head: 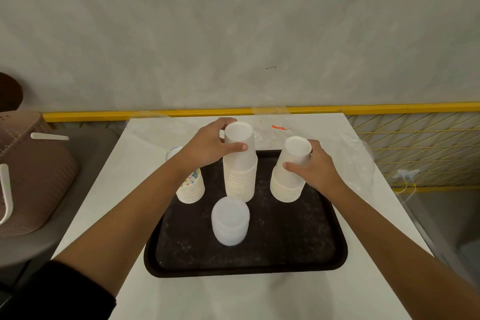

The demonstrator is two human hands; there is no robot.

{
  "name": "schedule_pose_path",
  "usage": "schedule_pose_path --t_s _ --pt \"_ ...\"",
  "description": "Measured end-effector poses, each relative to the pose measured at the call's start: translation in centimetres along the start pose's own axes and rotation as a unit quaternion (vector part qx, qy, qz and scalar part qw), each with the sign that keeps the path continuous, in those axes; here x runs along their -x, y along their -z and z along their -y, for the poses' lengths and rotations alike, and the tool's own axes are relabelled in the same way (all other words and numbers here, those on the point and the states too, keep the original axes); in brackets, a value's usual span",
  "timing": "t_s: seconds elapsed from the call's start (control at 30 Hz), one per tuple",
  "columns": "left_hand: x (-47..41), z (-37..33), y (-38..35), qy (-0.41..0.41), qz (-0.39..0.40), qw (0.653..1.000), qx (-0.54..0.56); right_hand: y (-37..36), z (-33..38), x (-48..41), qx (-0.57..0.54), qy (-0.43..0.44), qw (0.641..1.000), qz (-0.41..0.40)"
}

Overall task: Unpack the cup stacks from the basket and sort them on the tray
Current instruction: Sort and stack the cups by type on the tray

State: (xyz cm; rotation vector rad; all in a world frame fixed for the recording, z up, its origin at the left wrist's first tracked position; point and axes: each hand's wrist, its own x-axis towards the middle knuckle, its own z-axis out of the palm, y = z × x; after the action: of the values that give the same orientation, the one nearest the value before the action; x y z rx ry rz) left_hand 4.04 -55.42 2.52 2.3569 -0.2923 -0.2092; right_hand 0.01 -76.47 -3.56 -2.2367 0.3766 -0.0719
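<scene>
A black tray (285,254) lies on the white table. On it stand upside-down cup stacks. My left hand (207,147) grips the top of the tall white middle stack (240,179). My right hand (315,166) grips the upper part of the shorter white stack (287,184) on the tray's right side. A stack of patterned cups (191,189) stands at the tray's left edge, partly hidden behind my left forearm. A low stack of translucent plastic cups (230,221) stands in front of the middle stack. The brown basket (28,182) sits at the far left.
Crumpled clear plastic wrap (355,161) lies on the table behind and right of the tray. The basket rests on a grey seat (85,215) left of the table. A yellow rail and wire mesh (415,143) run behind and to the right.
</scene>
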Motion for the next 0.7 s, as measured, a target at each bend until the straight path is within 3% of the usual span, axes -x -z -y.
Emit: schedule_pose_path --t_s 0.7 --pt "-0.1 0.5 -0.4 0.0 0.011 1.0 0.028 1.4 -1.4 -0.1 0.02 -0.008 0.999 -0.03"
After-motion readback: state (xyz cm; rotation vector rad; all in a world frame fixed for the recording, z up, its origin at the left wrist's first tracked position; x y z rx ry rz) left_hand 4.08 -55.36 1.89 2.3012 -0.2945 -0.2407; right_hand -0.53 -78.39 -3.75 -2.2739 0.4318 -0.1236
